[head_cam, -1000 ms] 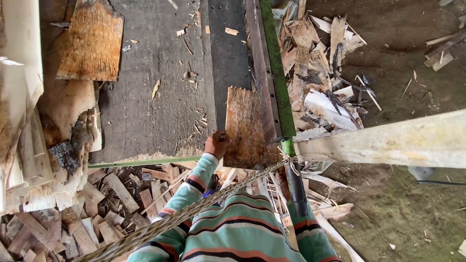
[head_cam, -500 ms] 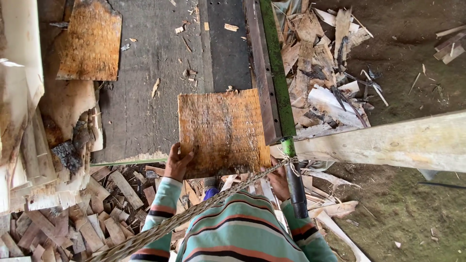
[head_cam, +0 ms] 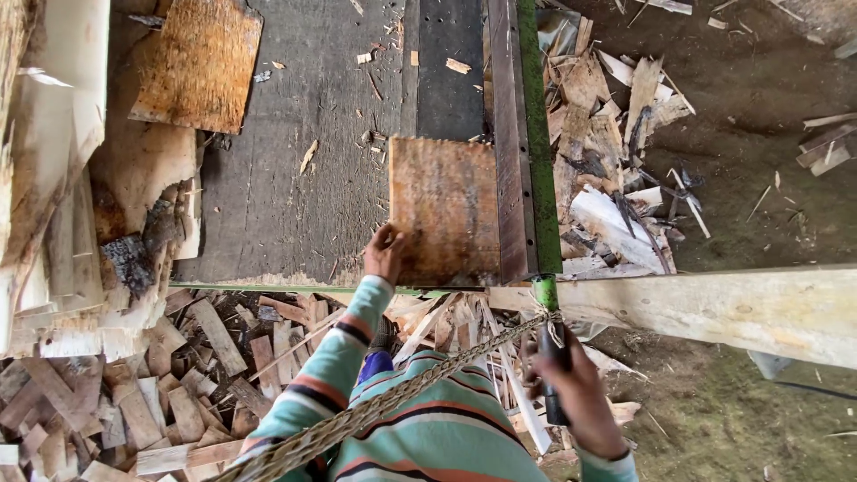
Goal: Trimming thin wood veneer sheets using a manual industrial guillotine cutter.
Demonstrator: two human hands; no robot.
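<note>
So the sheet (head_cam: 446, 210) has shifted since half a second ago: back then it sat wider across the table (head_cam: 295, 178) with its left edge well left of where it is now, and now it's slid right, snug against the rail (head_cam: 511, 143) next to the green bar (head_cam: 536, 134). A second ago it looked like a narrower piece at about this spot, so the person has been turning or repositioning it. That reads like it's being lined up along the rail, though that's only a guess. The sheet lies flat near the table's front edge, long axis running away from the person, parallel to the rail, far end pointing up the table. The left hand (head_cam: 386, 253) grips its near left corner, fingers curled over the edge. The right hand (head_cam: 571, 393) is clenched around a dark handle (head_cam: 552, 357) below the table, by the rope (head_cam: 402, 402). Wood scraps (head_cam: 178, 366) are piled underneath.
</note>
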